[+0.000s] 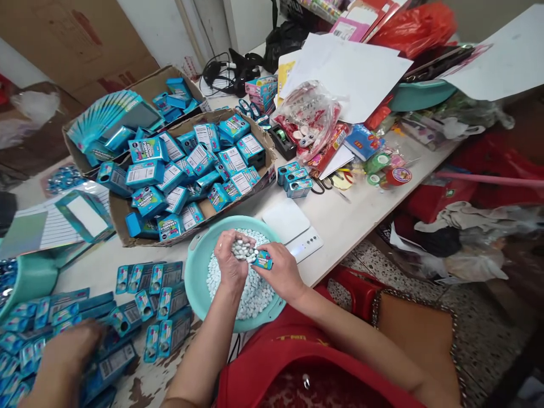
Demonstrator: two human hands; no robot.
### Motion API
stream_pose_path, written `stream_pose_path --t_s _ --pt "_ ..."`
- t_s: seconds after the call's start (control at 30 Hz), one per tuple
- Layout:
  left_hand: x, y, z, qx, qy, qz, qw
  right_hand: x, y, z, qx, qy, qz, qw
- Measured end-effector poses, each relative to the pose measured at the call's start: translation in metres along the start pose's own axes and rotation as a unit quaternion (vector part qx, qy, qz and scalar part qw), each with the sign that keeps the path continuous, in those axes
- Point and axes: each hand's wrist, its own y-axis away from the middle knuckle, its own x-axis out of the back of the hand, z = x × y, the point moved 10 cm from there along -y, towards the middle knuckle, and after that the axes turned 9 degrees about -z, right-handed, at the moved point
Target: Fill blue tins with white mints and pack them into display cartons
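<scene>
Cupped over the turquoise basin (196, 272), my left hand (230, 265) holds a heap of small white candies (243, 250). My right hand (285, 272) grips a small blue candy box (263, 260) by its side, right against the heap. The box's opening cannot be made out. Loose white candies (251, 306) fill the basin below both hands. Just behind the basin's right side lies a white digital scale (289, 222) with a lit panel.
A cardboard tray (199, 222) of blue boxes stands behind the basin. Another person's blurred hand (70, 354) is among rows of boxes (170, 303) at left. Three boxes (297, 184), scissors (322, 184), a tape dispenser (283, 141) and papers (340, 73) lie farther back.
</scene>
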Motion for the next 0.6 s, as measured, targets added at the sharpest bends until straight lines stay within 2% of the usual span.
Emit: stream_pose_path --t_s 0.13,0.6 --pt "0.0034 -0.0012 0.0011 -0.006 -0.025 0.005 1.0 -0.0029 -0.0021 -0.004 0.008 0.026 -0.012 1.0" --pt "0.0041 0.0023 0.0024 0.005 -0.022 0.004 1.0 0.0009 -0.0028 -0.0042 -0.011 -0.042 -0.008 0.999"
